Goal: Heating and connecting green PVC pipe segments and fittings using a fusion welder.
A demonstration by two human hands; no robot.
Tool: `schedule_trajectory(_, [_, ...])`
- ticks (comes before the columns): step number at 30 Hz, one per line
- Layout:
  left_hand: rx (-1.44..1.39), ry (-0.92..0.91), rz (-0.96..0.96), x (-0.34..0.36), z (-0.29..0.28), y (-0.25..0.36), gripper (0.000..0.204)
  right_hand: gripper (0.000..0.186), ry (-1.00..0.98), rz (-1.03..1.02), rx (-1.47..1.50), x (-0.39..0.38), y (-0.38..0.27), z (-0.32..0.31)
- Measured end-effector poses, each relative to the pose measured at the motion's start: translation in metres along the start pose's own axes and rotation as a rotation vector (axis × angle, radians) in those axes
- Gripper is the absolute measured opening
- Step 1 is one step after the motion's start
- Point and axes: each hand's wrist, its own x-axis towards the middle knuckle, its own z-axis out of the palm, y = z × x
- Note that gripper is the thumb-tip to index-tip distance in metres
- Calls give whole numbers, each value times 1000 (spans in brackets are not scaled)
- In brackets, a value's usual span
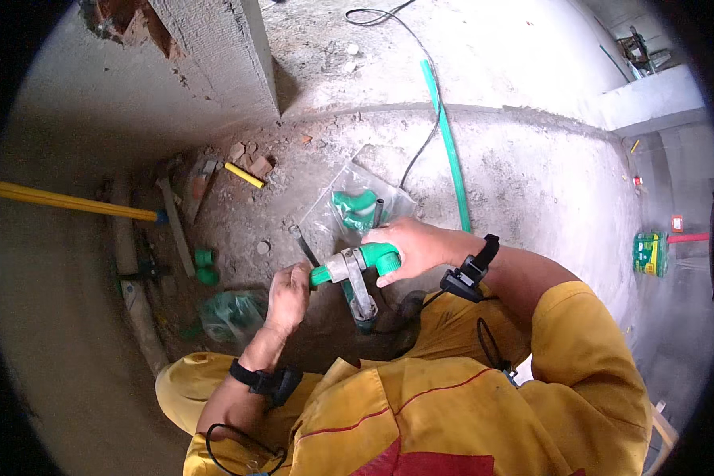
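Left hand [288, 293] closed around short pipe [320, 276], green, with only the far end showing past the fingers. Right hand [411, 244] wrapped over elbow [382, 259], also green, thumb along its lower side. Between the two, tool [346, 266] with grey metal head: short pipe up against its left side, elbow against its right. Hard to tell how deep either sits. Grey arm of tool slanting down toward the knees, to a dark green lower part. Black strap around each wrist; yellow workwear on arms and legs. Just beyond the hands, clear bag [353, 208] on dusty floor [516, 182], curved green pieces inside. Farther off, long pipe [451, 151], green, crossed by black cable [425, 75]. To the left: green fittings [205, 268], second bag [234, 316], wood strip [176, 228], short yellow tube [244, 175] near broken brick [255, 164]. Far right, green-and-yellow packet [650, 254].
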Motion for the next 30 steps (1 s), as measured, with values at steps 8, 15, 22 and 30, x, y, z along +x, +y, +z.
schedule_trajectory(8, [-74, -29, -174, 1, -1, -2, 53, 53, -28, 13, 26, 3, 4, 2])
schedule_trajectory(15, [-55, -6, -106, -1, 0, 0, 44, 53, -33, 0, 29, 5, 5, 1])
schedule_trajectory(22, [-5, 13, 53, 2, 2, -10, 45, 54, -102, 87, 39, 6, 1, -2])
schedule_trajectory(30, [-96, -60, -102, 1, -2, -4, 48, 55, -112, 65, 28, 6, -2, -6])
